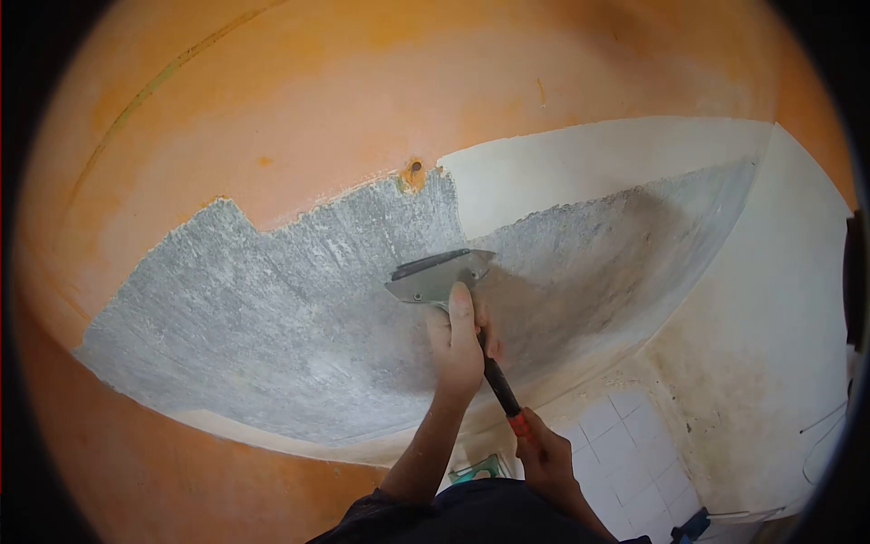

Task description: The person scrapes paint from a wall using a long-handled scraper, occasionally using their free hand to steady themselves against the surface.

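A long-handled wall scraper (441,272) lies with its wide metal head against the scraped grey patch of wall (299,308). My left hand (460,349) is closed around the shaft just behind the head, its thumb stretched along the back of the head. Lower down, my right hand (546,458) grips the handle near its red band. The blade edge is close to the lower corner of the remaining white coating (580,168). How firmly the blade presses on the wall cannot be made out.
Orange-pink paint (335,100) covers the wall above, with a small hole (416,167) at the patch's upper edge. White tiles (625,453) show below right. A green-and-white object (480,469) is partly hidden by my body. A dark blue item (693,526) lies at the bottom right.
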The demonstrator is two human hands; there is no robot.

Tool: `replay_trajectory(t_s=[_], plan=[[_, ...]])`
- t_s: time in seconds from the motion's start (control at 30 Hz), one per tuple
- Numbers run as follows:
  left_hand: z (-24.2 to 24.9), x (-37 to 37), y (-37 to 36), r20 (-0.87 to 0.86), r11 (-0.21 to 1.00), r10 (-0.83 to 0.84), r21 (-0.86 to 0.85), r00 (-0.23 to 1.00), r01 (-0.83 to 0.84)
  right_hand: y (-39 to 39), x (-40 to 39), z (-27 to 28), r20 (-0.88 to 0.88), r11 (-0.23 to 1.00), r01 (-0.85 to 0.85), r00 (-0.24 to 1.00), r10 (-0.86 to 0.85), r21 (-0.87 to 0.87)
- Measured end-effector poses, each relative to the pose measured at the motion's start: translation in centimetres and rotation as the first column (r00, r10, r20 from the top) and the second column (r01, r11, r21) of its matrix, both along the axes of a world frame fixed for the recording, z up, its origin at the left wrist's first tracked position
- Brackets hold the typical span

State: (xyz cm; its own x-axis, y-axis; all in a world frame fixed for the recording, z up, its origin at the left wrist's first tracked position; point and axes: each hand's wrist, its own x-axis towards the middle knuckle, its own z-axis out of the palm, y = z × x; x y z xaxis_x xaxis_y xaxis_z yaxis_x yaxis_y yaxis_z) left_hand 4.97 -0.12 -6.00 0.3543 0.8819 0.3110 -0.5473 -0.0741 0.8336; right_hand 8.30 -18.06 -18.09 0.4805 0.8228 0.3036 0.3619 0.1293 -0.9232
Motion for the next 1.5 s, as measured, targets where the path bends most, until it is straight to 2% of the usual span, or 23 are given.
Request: replay_trajectory(t_s=[0.1, 0.13, 0.27, 0.33, 0.5, 0.57, 0.73, 0.8, 0.93, 1.0, 1.1, 1.13, 1.2, 1.23, 1.27, 1.4, 1.47, 1.5], plan=[[-0.4, -0.1, 0.2, 0.039, 0.997, -0.069, -0.016, 0.997, 0.07, -0.3, -0.8, 1.2, -0.056, 0.997, 0.024, 0.998, -0.028, -0.068], [-0.6, 0.0, 0.4, 0.084, 0.994, -0.111, -0.007, 0.99, 0.112, -0.3, -1.1, 1.5, -0.059, 0.997, 0.035, 0.997, -0.039, -0.066], [0.0, 0.0, 0.6, 0.09, 0.988, -0.143, 0.072, 0.986, 0.137, -0.1, -1.7, 1.7, -0.073, 0.999, 0.047, 0.996, -0.048, -0.013], [-0.5, -0.2, 0.2, 0.069, 0.996, -0.087, 0.004, 0.994, 0.087, 0.0, -1.8, 1.4, -0.066, 0.998, 0.069, 0.995, -0.068, 0.001], [0.5, -0.1, -0.1, 0.06, 0.992, -0.122, 0.028, 0.991, 0.121, -0.3, -1.6, 3.4, -0.058, 0.995, 0.084, 0.995, -0.081, 0.053], [0.9, 0.0, -0.6, 0.033, 0.999, -0.034, -0.01, 0.999, 0.035, -0.8, -1.8, 2.3, -0.077, 0.996, 0.084, 0.994, -0.082, 0.027], [0.6, 0.0, -0.2, 0.044, 0.995, -0.103, 0.01, 0.994, 0.103, -1.3, -1.4, 3.8, -0.054, 0.998, 0.065, 0.996, -0.066, -0.018], [0.5, 0.1, -0.3, 0.054, 0.994, -0.108, 0.026, 0.993, 0.106, -1.4, -1.3, 4.1, -0.132, 0.998, 0.053, 0.99, -0.055, -0.017], [1.3, 0.2, -0.6, 0.056, 0.997, -0.076, 0.007, 0.996, 0.075, -1.2, -1.7, 3.9, -0.114, 0.995, 0.097, 0.989, -0.093, 0.032], [1.4, 0.1, -0.7, 0.068, 0.998, -0.06, -0.027, 0.996, 0.062, -1.4, -1.3, 4.9, -0.106, 0.998, 0.066, 0.992, -0.066, -0.003], [1.3, 0.2, -0.5, 0.109, 0.995, -0.097, 0.023, 0.989, 0.095, -1.7, -1.3, 4.3, -0.091, 0.996, 0.073, 0.993, -0.077, -0.048], [0.8, 0.0, -0.7, 0.076, 0.997, -0.074, 0.005, 0.994, 0.074, -1.4, -1.7, 4.1, -0.09, 0.996, 0.078, 0.993, -0.081, -0.041], [1.2, 0.1, -0.5, 0.054, 0.999, -0.051, -0.011, 0.997, 0.052, -0.9, -2.2, 3.8, -0.046, 0.989, 0.122, 0.992, -0.119, 0.086], [1.9, 0.1, -0.3, 0.084, 0.997, -0.079, 0.0, 0.993, 0.08, -1.2, -1.9, 4.0, -0.071, 0.995, 0.099, 0.992, -0.1, -0.02], [2.2, 0.0, -0.3, 0.114, 0.994, -0.105, 0.01, 0.988, 0.104, -1.3, -1.7, 4.5, -0.073, 0.995, 0.097, 0.992, -0.099, -0.029], [2.1, 0.0, -0.5, 0.134, 0.997, -0.079, 0.015, 0.988, 0.078, -1.2, -2.0, 5.1, -0.084, 0.996, 0.087, 0.993, -0.087, -0.005], [1.7, -0.3, -0.3, 0.091, 0.993, -0.11, 0.05, 0.99, 0.105, -1.1, -2.5, 4.6, -0.096, 0.992, 0.1, 0.991, -0.093, 0.075], [2.2, -0.1, -0.2, 0.091, 0.993, -0.112, 0.045, 0.99, 0.108, -1.1, -2.1, 5.3, -0.096, 0.996, 0.089, 0.991, -0.088, 0.006]])
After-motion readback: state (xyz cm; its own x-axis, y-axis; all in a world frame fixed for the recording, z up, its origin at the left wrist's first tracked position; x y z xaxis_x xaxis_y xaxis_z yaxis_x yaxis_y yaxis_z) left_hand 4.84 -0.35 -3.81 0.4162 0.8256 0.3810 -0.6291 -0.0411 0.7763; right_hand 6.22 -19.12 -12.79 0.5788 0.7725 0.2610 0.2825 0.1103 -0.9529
